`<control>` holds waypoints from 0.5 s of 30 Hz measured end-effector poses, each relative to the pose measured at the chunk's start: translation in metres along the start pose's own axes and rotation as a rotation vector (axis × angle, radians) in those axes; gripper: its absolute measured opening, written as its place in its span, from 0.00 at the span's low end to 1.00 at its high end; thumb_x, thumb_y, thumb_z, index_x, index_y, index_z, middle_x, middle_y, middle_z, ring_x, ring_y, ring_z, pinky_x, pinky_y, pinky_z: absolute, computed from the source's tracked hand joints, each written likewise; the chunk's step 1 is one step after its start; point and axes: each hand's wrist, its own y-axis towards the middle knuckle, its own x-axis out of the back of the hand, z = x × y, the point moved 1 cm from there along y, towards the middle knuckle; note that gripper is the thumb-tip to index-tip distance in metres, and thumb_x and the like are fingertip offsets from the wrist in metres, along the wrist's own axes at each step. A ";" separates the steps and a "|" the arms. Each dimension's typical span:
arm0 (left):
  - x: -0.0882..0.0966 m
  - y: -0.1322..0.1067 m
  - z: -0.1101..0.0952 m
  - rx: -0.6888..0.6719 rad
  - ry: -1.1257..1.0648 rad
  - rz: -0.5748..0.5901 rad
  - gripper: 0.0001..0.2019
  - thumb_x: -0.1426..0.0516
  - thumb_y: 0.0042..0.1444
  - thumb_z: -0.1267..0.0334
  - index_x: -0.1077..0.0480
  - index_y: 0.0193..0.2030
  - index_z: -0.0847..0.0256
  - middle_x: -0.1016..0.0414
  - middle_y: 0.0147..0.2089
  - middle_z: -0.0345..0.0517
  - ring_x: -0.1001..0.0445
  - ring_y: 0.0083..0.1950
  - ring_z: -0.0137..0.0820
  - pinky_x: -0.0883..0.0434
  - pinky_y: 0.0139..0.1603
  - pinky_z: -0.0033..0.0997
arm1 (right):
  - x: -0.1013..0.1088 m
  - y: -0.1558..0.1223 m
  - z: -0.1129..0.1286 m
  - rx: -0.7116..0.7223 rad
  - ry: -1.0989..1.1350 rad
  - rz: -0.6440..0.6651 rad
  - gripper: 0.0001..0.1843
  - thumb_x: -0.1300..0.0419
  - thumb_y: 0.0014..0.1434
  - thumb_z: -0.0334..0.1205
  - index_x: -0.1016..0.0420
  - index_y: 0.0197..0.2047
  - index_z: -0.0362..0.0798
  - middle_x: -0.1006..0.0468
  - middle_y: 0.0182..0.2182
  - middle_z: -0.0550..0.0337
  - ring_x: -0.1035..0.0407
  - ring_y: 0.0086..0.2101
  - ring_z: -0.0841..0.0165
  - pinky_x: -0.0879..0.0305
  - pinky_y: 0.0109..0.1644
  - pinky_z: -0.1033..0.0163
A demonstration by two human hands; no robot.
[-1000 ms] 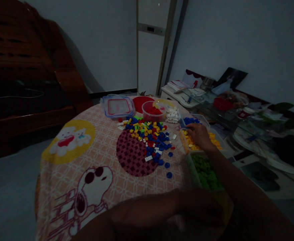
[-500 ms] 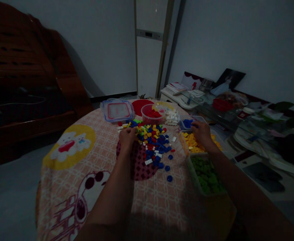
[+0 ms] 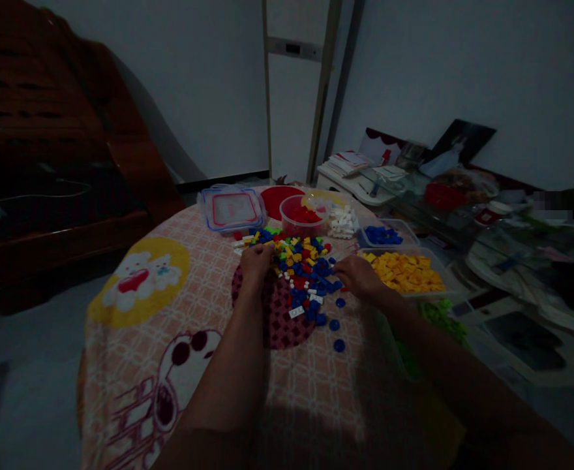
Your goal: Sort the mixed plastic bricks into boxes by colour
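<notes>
A mixed pile of toy building bricks (image 3: 311, 264) in blue, yellow, red, white and green lies on the patterned tablecloth (image 3: 311, 385). My left hand (image 3: 257, 264) rests at the pile's left edge, fingers bent together; what they hold, if anything, is hidden. At the right edge, beside some blue pieces, my right hand (image 3: 358, 275) has its fingers drawn into a pinch, with nothing clearly visible between them. Just beyond the right hand are a box of yellow bricks (image 3: 407, 273) and a box of blue bricks (image 3: 383, 235). My right forearm partly covers the green bricks (image 3: 441, 320).
Behind the pile stand a round tub (image 3: 302, 228) of red bricks and a heap of white bricks (image 3: 342, 222). A clear lid with blue edging (image 3: 232, 210) lies at the back left. To the right, a cluttered glass table (image 3: 414, 186) adjoins.
My right hand has moved left from the blue box to the right edge of the pile, uncovering the blue and yellow bricks. The left hand stays by the pile. The view has shifted slightly.
</notes>
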 end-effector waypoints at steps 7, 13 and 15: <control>-0.001 0.001 0.002 -0.008 0.016 0.001 0.16 0.44 0.52 0.52 0.35 0.19 0.59 0.38 0.18 0.37 0.38 0.24 0.28 0.43 0.25 0.26 | -0.020 -0.003 -0.008 0.054 -0.082 0.094 0.16 0.41 0.60 0.34 0.19 0.50 0.46 0.17 0.44 0.49 0.27 0.47 0.59 0.41 0.54 0.59; -0.002 0.003 0.004 -0.013 0.011 0.004 0.16 0.43 0.51 0.53 0.35 0.19 0.60 0.38 0.18 0.36 0.40 0.23 0.26 0.44 0.25 0.26 | -0.027 -0.005 -0.009 0.057 -0.062 0.093 0.17 0.39 0.59 0.34 0.20 0.52 0.46 0.18 0.45 0.48 0.28 0.48 0.59 0.41 0.54 0.59; -0.001 0.003 0.005 -0.019 0.002 0.009 0.16 0.43 0.51 0.52 0.35 0.19 0.60 0.38 0.18 0.36 0.40 0.22 0.26 0.45 0.25 0.27 | -0.020 -0.005 -0.006 0.039 -0.056 0.098 0.16 0.39 0.60 0.34 0.20 0.51 0.45 0.18 0.44 0.48 0.27 0.47 0.59 0.40 0.53 0.60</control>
